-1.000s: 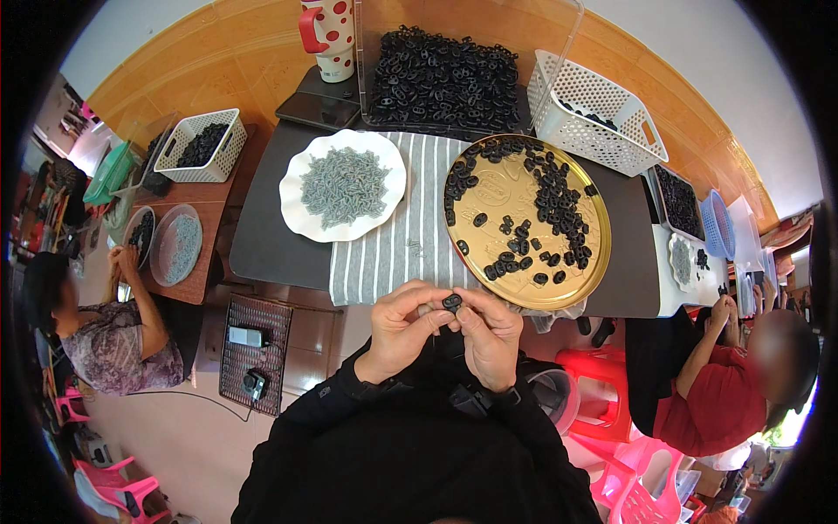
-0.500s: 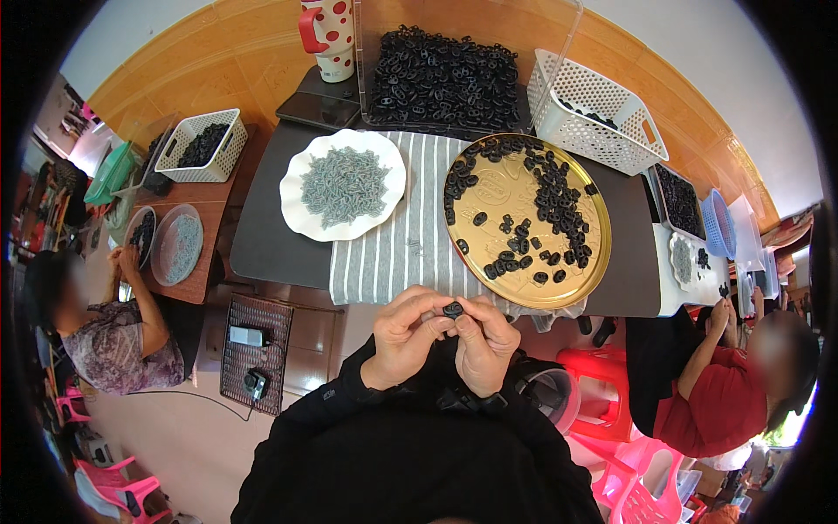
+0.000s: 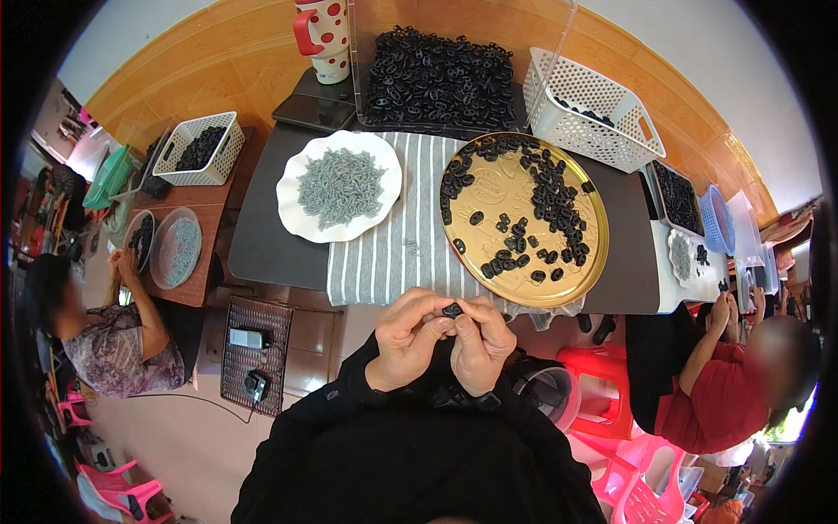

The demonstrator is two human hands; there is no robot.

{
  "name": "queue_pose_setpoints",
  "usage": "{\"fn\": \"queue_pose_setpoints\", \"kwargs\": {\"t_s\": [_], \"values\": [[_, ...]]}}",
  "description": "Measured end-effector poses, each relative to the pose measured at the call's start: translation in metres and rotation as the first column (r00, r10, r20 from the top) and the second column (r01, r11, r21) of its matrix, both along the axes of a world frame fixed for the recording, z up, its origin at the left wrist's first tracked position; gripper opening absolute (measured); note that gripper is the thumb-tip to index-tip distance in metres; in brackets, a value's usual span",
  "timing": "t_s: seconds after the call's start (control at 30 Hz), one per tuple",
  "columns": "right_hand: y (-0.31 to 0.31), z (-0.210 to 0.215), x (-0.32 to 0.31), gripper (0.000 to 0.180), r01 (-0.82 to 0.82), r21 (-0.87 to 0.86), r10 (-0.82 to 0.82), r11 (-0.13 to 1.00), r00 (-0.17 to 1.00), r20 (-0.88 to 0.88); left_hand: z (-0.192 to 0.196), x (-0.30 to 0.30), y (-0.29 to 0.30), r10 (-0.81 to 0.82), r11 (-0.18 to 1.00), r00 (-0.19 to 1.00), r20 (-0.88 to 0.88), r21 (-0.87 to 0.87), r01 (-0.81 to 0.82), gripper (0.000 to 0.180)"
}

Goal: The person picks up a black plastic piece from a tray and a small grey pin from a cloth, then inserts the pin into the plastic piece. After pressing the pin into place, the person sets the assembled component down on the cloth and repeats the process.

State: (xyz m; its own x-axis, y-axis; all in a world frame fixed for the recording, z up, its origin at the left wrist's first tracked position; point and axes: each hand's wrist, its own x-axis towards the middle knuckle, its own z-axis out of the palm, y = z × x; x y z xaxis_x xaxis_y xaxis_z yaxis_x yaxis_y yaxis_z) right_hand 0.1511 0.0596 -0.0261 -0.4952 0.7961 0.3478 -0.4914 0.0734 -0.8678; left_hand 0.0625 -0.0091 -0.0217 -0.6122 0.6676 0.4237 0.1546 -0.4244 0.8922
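Note:
Between the fingertips of my left hand (image 3: 408, 339) and my right hand (image 3: 479, 345) sits a small black plastic part (image 3: 451, 310). Both hands pinch it just in front of the table's near edge. Past them lies a round gold tray (image 3: 489, 196) bearing many small black parts, some in a heap and some scattered. To its left a white scalloped plate (image 3: 295, 216) carries a pile of small grey-green pins or springs (image 3: 340, 188), too fine to tell apart. A grey-and-white striped cloth (image 3: 384, 271) lies under both.
Behind stands a clear bin of black parts (image 3: 441, 79), with a white perforated basket (image 3: 598, 135) on its right. A spotted tumbler (image 3: 327, 44) and dark flat device (image 3: 319, 106) stand at the back left. People work at both sides; red stools (image 3: 602, 384) are right of me.
My hands keep hold of the black part and stay nearly in place. The whole view has shifted very slightly; nothing was put down or picked up.

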Motion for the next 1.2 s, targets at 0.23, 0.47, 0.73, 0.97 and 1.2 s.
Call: {"fn": "queue_pose_setpoints", "kwargs": {"t_s": [0.23,0.47,0.73,0.97,1.2], "values": [[0.005,0.005,0.001,0.018,0.007,0.026,-0.006,1.000,1.000,-0.031,0.009,-0.001,0.007,-0.021,1.000,1.000,0.013,0.002,0.021,0.025],[0.044,0.039,0.028,0.015,-0.317,-0.306,0.415,0.898,0.843,0.342,0.016,-0.010,-0.006,-0.126,0.986,0.989,0.082,-0.095,0.134,0.046],[0.229,0.171,-0.009,0.031,0.002,-0.024,0.002,1.000,0.989,0.149,0.014,-0.031,-0.009,-0.042,0.983,0.999,0.008,-0.179,0.043,0.029],[0.226,0.122,-0.010,0.017,-0.321,0.118,0.093,0.940,0.572,0.815,0.011,-0.043,-0.013,-0.019,0.980,1.000,0.024,-0.200,0.023,0.023],[0.223,0.071,-0.016,0.016,-0.588,0.678,-0.453,0.441,0.507,0.734,0.012,-0.046,-0.010,-0.056,0.973,0.998,0.020,-0.225,0.059,0.022]]}}
